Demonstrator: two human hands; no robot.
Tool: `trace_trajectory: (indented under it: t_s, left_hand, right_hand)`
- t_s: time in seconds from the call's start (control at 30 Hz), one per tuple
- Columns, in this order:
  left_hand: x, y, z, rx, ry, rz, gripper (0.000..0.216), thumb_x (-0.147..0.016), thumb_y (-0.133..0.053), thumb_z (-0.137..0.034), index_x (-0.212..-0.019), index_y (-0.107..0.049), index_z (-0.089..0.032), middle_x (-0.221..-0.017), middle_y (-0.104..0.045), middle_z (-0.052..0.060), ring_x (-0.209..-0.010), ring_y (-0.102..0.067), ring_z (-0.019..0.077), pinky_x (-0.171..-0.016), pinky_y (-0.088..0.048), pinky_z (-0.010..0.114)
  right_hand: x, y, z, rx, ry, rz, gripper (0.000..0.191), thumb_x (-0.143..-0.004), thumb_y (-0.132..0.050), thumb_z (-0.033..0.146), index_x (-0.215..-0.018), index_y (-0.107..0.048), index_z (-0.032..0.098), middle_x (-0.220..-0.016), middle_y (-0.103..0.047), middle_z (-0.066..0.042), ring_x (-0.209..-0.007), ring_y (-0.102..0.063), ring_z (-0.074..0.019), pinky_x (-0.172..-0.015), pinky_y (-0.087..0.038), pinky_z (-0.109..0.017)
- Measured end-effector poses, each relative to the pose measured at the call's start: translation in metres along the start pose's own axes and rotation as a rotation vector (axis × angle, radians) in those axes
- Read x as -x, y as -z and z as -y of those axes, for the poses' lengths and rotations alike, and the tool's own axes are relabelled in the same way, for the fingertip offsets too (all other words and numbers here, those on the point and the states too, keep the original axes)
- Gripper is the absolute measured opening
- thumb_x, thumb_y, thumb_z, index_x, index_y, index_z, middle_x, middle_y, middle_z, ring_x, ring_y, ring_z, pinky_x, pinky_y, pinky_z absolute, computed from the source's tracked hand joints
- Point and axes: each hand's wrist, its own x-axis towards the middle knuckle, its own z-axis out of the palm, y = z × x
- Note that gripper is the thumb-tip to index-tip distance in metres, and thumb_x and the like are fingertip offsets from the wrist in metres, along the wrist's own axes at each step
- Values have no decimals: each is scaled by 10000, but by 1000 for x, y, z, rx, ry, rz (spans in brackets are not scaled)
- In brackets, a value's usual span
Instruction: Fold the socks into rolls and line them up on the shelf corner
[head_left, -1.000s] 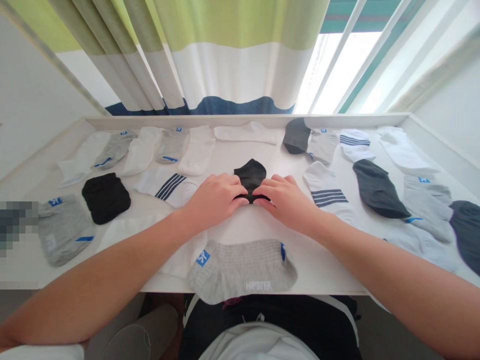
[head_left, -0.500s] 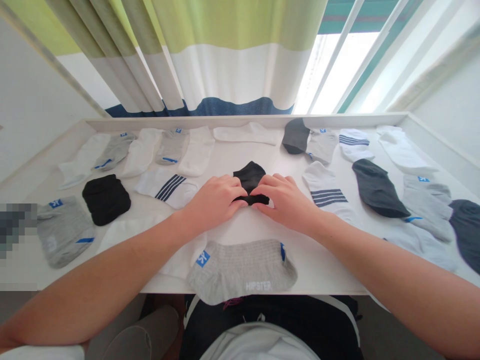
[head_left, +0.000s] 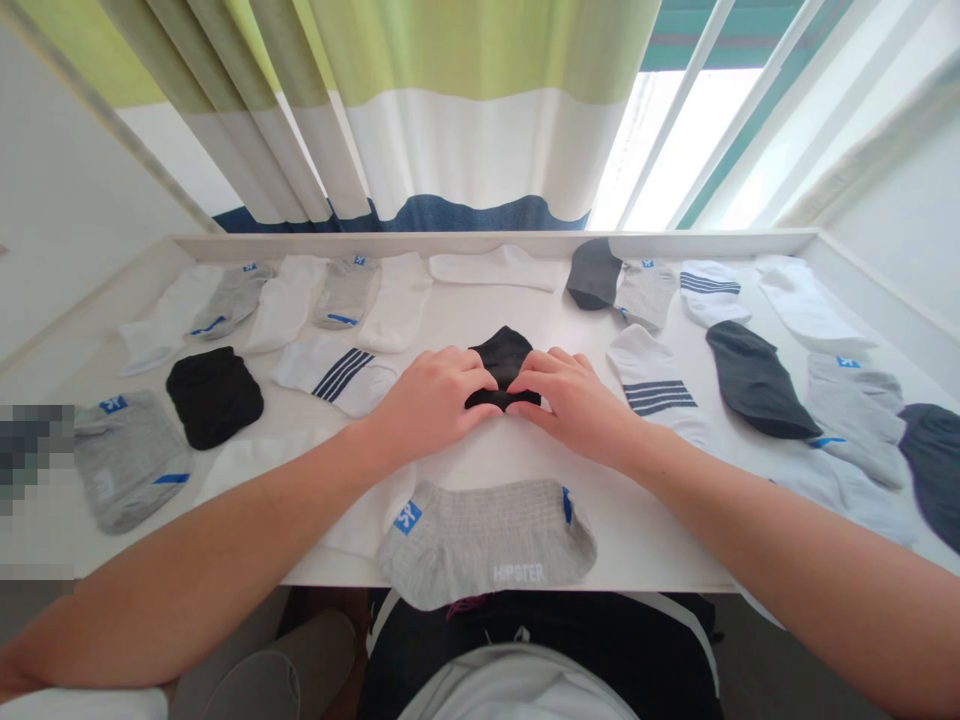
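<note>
A black sock [head_left: 504, 352] lies at the middle of the white table [head_left: 480, 450], its near end curled into a roll. My left hand [head_left: 444, 395] pinches the left part of that roll between thumb and fingers. From the other side, my right hand [head_left: 564, 397] grips the roll the same way, the two thumbs almost meeting. Nearer to me, a grey sock [head_left: 487, 535] marked HIPSTER lies flat and hangs a little over the table's front edge. A white striped sock [head_left: 334, 375] is left of my left hand, and another striped sock [head_left: 651, 380] is right of my right hand.
A folded black sock [head_left: 214, 398] and a grey sock [head_left: 133, 462] lie on the left. Dark grey socks [head_left: 761, 380] and several white and grey ones cover the right and the back. A raised rim [head_left: 495, 243] runs along the back, below a curtain [head_left: 465, 120].
Both hands stay on the black sock, with the near roll shifting slightly between the fingers. The whole view moves by a few pixels; the other socks lie as before.
</note>
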Motion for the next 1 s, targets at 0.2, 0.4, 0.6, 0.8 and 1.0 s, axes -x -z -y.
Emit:
trace_trajectory:
  t_s: [0.2, 0.4, 0.6, 0.8, 1.0]
  left_hand:
    - [0, 1, -1, -8, -2, 12, 191, -878, -770, -253, -1059, -742, -202, -1049, -736, 49, -1016, -661, 264, -880, -497, 411]
    - [-2, -2, 1, 16, -15, 35, 152, -946, -679, -248, -1056, -767, -192, -1046, -741, 62, -1005, -671, 261, -904, -504, 429]
    - [-2, -1, 1, 11, -18, 52, 189, -979, -625, -252, -1084, -778, -217, -1072, -746, 69, -1001, -668, 263, -896, -506, 436]
    - [-2, -2, 1, -5, -13, 37, 197, -990, -620, -281, -1084, -781, -216, -1032, -741, 68, -982, -661, 265, -869, -503, 430]
    - [0, 2, -2, -26, 20, 1, 274, -878, -780, -326, -1120, -739, -205, -1052, -727, 61, -1018, -652, 271, -885, -502, 426]
  right_hand:
    - [-1, 1, 2, 4, 0, 24, 171, -1020, -600, 294, -1044, -760, 237, -1041, -682, -74, -1000, -553, -260, -871, -375, -421]
    - [2, -1, 1, -12, -7, -2, 131, -966, -693, 304, -1072, -714, 230, -1037, -700, -53, -994, -560, -257, -874, -368, -412]
    - [2, -2, 0, -5, 19, -39, 192, -894, -761, 233, -1059, -663, 237, -1070, -701, -51, -988, -554, -257, -857, -376, -398]
    - [0, 3, 2, 8, -2, 9, 78, -963, -687, 262, -1028, -699, 222, -1081, -714, -71, -1020, -562, -270, -871, -372, -414]
    - [-1, 5, 3, 46, -14, 32, 144, -1019, -603, 287, -1047, -730, 223, -1048, -722, -76, -1001, -564, -261, -864, -364, -409]
